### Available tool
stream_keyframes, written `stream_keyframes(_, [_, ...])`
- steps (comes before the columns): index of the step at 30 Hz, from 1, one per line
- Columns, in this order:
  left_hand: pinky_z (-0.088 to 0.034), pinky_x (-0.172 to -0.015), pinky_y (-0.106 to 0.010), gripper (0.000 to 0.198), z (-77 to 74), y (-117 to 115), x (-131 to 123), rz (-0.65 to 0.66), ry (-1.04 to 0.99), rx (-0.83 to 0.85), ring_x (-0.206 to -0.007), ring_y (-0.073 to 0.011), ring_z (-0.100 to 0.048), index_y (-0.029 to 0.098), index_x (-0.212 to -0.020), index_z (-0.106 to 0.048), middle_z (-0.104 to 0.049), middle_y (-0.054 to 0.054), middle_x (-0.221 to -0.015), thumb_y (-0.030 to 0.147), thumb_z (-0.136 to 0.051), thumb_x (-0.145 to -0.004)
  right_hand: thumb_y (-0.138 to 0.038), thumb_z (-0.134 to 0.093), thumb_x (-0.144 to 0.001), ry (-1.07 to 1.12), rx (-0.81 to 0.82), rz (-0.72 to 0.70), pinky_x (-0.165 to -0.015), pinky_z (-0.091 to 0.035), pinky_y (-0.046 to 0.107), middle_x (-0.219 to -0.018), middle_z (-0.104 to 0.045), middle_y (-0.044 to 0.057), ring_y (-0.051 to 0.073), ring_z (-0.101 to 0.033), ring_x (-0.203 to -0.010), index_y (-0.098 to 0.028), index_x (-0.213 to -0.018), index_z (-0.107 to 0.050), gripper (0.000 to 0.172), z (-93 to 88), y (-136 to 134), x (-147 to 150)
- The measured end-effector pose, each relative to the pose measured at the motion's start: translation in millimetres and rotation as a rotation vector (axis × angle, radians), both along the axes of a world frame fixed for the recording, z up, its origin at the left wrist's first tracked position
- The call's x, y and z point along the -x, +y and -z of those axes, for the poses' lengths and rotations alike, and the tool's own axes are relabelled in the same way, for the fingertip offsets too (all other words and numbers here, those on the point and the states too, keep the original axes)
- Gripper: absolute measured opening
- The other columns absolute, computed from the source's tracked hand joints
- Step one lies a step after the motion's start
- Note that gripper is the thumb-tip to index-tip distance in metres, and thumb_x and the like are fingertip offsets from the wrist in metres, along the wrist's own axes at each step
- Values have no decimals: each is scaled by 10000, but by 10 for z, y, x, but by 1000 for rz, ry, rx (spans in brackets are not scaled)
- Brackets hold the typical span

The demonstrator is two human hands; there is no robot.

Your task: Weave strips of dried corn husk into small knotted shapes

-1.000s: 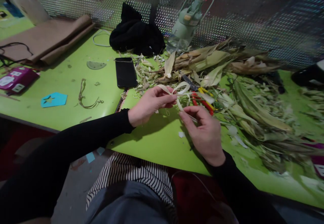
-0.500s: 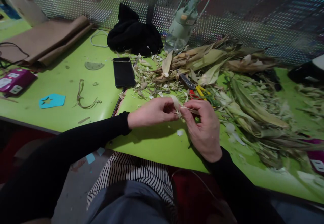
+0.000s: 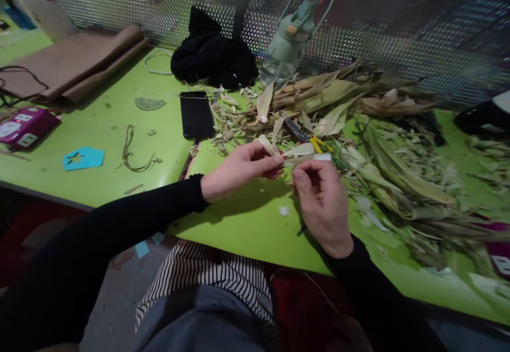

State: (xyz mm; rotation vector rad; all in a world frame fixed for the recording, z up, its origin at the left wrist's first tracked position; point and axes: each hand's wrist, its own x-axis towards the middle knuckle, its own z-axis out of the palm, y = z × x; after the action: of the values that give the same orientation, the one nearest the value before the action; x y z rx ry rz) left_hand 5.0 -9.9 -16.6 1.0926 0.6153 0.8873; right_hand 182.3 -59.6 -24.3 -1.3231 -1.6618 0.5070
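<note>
My left hand (image 3: 239,169) pinches pale strips of corn husk (image 3: 297,151) just above the green table (image 3: 247,224). My right hand (image 3: 321,200) is closed on the same strips from the right, thumb and forefinger pressed on them. Both hands meet at the middle of the view, in black sleeves. Behind them lies a large heap of dried corn husks (image 3: 358,123). Red and yellow tool handles (image 3: 316,144) show partly under the husk scraps, just beyond my right hand.
A black phone (image 3: 196,114) lies left of the heap. A black cloth (image 3: 215,57) and a pale green water bottle (image 3: 292,31) stand by the perforated back screen. Brown paper (image 3: 67,65), a purple box (image 3: 24,125), a blue star cut-out (image 3: 83,158) lie left.
The hands came together over the table, then rose slightly. The husk strips that curled loosely between them are now pulled straighter and held tight by both.
</note>
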Motion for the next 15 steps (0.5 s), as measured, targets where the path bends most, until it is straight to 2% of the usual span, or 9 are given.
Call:
stream_keyframes(3, [-495, -745, -238, 125, -39, -26, -6, 47, 11, -14, -734, -72, -626, 96, -927, -608, -658, -8, -805, 188, -667, -867, -480, -522, -977, 52, 125, -87, -511, -418, 253, -711, -558, -23, 108, -504, -576, -219, -958, -592, 271, -57, 0, 2])
stream_keyframes(7, [-499, -731, -233, 71, -94, -65, -14, 79, 44, -31, -702, -69, -616, 100, -885, -608, -641, 10, -751, 142, -656, -854, -451, -614, -935, 205, 79, 15, -492, -396, 238, -737, -562, -26, 87, -459, -553, -215, -933, -616, 236, -75, 13, -15])
stream_keyframes(10, [-499, -726, -233, 56, -98, -65, -14, 86, 87, -51, -686, -66, -603, 102, -874, -609, -636, 12, -754, 136, -649, -854, -429, -596, -950, 229, 95, -5, -483, -415, 247, -744, -586, -16, 98, -485, -549, -225, -1066, -678, 249, -47, 23, -36])
stream_keyframes(12, [-489, -701, -225, 45, -83, -56, -10, 115, 142, -68, -660, -59, -586, 97, -868, -616, -630, 12, -746, 136, -638, -862, -385, -595, -956, 182, 44, -24, -527, -471, 270, -791, -634, 5, 122, -560, -613, -243, -1116, -707, 242, -33, 20, -49])
stream_keyframes(15, [-475, -671, -218, 94, -56, -39, 3, 173, 203, -66, -637, -57, -569, 92, -866, -628, -610, 15, -720, 185, -628, -883, -253, -654, -919, 33, -174, -53, -707, -562, 327, -931, -705, 27, 173, -666, -831, -281, -1061, -752, 175, -38, 1, -62])
